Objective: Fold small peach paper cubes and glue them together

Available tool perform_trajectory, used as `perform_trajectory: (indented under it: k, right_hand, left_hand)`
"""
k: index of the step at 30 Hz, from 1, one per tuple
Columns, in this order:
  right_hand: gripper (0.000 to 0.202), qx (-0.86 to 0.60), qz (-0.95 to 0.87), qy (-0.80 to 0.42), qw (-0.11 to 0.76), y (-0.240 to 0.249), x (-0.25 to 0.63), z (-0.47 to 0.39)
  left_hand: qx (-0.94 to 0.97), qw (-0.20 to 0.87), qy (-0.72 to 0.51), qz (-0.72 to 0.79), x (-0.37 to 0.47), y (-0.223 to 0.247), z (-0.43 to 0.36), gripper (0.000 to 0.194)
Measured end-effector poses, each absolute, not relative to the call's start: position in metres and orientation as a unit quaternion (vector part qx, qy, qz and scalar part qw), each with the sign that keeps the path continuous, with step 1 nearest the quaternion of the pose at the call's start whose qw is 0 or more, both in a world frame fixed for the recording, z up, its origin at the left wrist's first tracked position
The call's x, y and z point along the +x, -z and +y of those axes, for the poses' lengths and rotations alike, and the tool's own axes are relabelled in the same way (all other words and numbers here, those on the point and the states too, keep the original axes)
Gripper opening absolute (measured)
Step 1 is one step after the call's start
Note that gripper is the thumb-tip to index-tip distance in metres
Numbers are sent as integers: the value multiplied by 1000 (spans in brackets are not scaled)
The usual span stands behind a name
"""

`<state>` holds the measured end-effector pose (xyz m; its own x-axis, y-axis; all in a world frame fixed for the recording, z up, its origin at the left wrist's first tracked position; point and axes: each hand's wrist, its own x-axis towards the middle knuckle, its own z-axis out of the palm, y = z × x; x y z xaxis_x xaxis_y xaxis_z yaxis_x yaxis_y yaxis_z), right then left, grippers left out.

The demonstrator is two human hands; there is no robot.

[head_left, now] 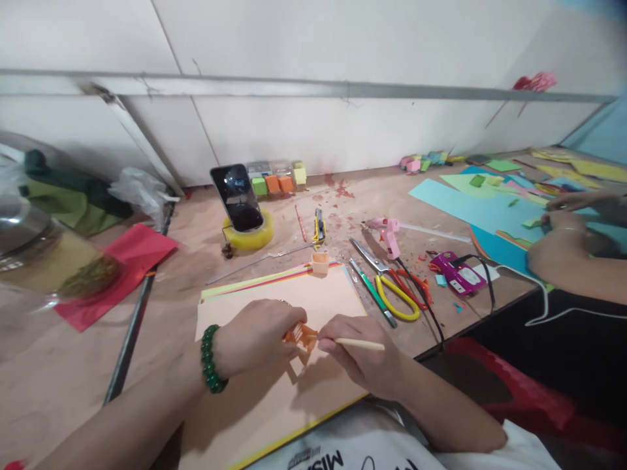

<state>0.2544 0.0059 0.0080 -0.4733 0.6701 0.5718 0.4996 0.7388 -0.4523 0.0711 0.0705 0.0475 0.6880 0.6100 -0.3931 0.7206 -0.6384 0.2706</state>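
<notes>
My left hand [262, 336], a green bead bracelet at its wrist, is closed on a small orange folded-paper piece [302, 335] with slots in it. Between the fingers of my right hand [365, 356] is a thin pale wooden stick [360, 343], and its tip points at the opening of the orange piece. Whether the tip touches it, I cannot tell. Both hands are above a stack of coloured paper [274, 287] with a peach sheet on top. Beyond them, a small peach paper box [320, 263] stands at the stack's far edge.
Scissors [392, 277], a green-handled craft knife [373, 292] and a pink glue gun [386, 234] with its cord lie to the right. A phone [237, 197] leans in a yellow tape roll [259, 238]. At left stands a jar [53, 251]. Another person's hands [571, 241] work at far right.
</notes>
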Motion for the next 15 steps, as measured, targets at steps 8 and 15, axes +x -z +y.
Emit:
perform_trajectory:
  k: [8, 15]
  right_hand:
    - [31, -352, -839, -131, 394, -6, 252, 6]
    - [28, -360, -815, -145, 430, -8, 261, 0]
  left_hand:
    - [897, 200, 129, 372, 72, -47, 70, 14]
    - [892, 207, 132, 380, 71, -48, 69, 17]
